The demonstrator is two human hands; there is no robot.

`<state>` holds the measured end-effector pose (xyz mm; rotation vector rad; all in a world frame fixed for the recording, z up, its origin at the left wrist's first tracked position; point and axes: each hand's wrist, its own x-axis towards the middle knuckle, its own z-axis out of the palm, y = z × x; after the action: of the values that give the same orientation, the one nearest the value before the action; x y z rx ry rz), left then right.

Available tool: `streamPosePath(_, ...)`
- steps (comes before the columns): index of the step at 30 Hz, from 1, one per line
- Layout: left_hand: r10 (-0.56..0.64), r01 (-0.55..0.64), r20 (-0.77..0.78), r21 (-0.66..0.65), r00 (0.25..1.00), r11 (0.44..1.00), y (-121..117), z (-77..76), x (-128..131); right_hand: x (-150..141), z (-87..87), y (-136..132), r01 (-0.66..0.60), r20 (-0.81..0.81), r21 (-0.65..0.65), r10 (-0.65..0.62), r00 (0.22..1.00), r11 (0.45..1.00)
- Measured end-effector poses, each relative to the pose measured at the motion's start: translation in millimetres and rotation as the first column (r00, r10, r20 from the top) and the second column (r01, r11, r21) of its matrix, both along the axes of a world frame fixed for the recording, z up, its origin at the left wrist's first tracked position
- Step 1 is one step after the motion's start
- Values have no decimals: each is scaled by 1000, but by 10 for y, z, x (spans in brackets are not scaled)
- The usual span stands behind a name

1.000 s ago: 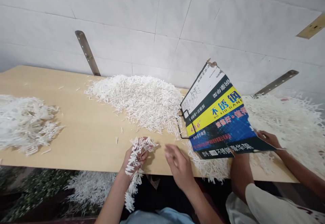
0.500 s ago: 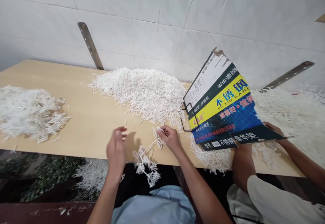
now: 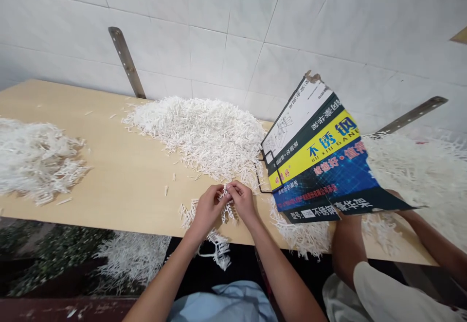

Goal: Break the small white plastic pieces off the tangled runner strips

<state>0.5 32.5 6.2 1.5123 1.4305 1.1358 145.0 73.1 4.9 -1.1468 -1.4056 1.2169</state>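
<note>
My left hand (image 3: pixel 208 207) and my right hand (image 3: pixel 242 201) meet over the front of the table. Fingertips of both pinch a branched white plastic sprue (image 3: pixel 228 212); the exact grip point is partly hidden by the fingers. More of the white branching strand (image 3: pixel 218 249) hangs below my left wrist, past the table edge. Just beyond my hands lies a large heap of short white plastic pieces (image 3: pixel 207 132). A few loose pieces (image 3: pixel 166 190) are scattered to the left of my hands.
Another heap of white pieces (image 3: pixel 34 159) lies at the left. A printed cardboard sheet (image 3: pixel 321 166) stands at the right beside a black wire frame (image 3: pixel 260 178). Behind it are a co-worker's arms (image 3: pixel 348 244) and tangled white sprues (image 3: pixel 419 176). Metal brackets (image 3: pixel 127 64) lean against the tiled wall.
My left hand has moved right from open above the table to join my right hand, and its fingers have closed on the sprue. The right hand has stayed nearly in place.
</note>
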Motion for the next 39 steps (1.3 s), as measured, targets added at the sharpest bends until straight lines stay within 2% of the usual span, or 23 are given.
streamPosePath(2, -6, 7, -74, 4, 997, 1000, -7, 18, -9, 46, 60, 69, -66, 55, -8, 67, 996, 998)
streamPosePath(5, -26, 29, -158, 20, 987, 999, -2, 37, 13, 148, 140, 189, -191, 220, 0, 187, 958, 982)
streamPosePath(8, -30, 33, -174, 14, 984, 999, 13, 32, 29, 247, 118, 269, -222, 327, 91, 182, 927, 971)
streamPosePath(10, -34, 35, -196, 0, 980, 999, 18, 25, 30, 295, 47, 297, -140, 307, 172, 82, 948, 975)
streamPosePath(13, -86, 88, -265, -4, 961, 996, 15, 18, 27, 323, -62, 322, 151, 165, 240, -193, 967, 959)
streamPosePath(14, -98, 102, -281, -3, 955, 995, 15, 17, 27, 314, -82, 327, 209, 153, 253, -252, 956, 945)
streamPosePath(15, -99, 102, -286, -4, 953, 995, 17, 18, 28, 296, -91, 331, 215, 180, 271, -269, 946, 938)
streamPosePath(19, -26, 19, -226, -32, 974, 999, 39, 41, 35, 184, -39, 317, 12, 413, 349, -165, 896, 937)
streamPosePath(23, 10, -16, -111, -53, 994, 998, 39, 67, 19, 182, 55, 237, -33, 401, 413, -149, 904, 910)
streamPosePath(27, 27, -29, -35, -57, 999, 998, 22, 56, -13, 225, 95, 150, -239, 407, 352, 82, 910, 905)
streamPosePath(29, 18, -21, -54, -51, 998, 998, 23, 50, -18, 217, 78, 147, -277, 403, 308, 139, 905, 910)
streamPosePath(31, -3, -2, -113, -47, 994, 999, 30, 49, -9, 204, 39, 166, -231, 367, 269, 123, 922, 935)
streamPosePath(34, -40, 35, -210, -31, 977, 999, 39, 48, 18, 221, -37, 205, -92, 323, 232, 12, 946, 968)
streamPosePath(37, -34, 32, -259, -13, 965, 999, 32, 32, 34, 283, -95, 244, 56, 272, 236, -122, 955, 970)
streamPosePath(39, -19, 18, -265, -6, 964, 1000, 19, 19, 29, 317, -114, 272, 191, 208, 238, -242, 948, 952)
